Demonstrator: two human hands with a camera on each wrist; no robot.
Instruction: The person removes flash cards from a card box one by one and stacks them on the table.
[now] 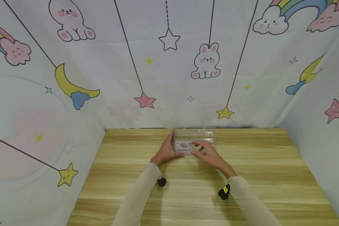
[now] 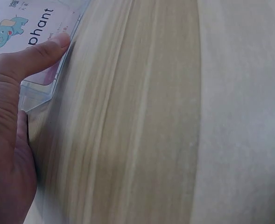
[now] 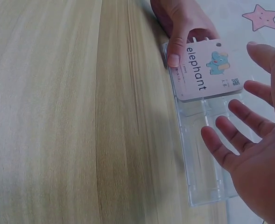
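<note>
A clear plastic box (image 1: 209, 134) with divided compartments lies on the wooden table near its back edge. In the box's left part is a pale pink card (image 3: 207, 70), printed with a blue elephant and the word "elephant". My left hand (image 1: 166, 150) grips the box's left end, thumb along the front edge by the card and fingers round the side. My right hand (image 1: 210, 154) is over the box's right half, with thumb and index finger close to the card's right edge. In the right wrist view its fingers (image 3: 242, 133) are spread and hold nothing.
The wooden table (image 1: 124, 182) ends at a white cloth (image 1: 186, 110) printed with stars, rabbits and clouds, hanging behind the box and along both sides. Small black wrist cameras (image 1: 224, 192) hang below both sleeves.
</note>
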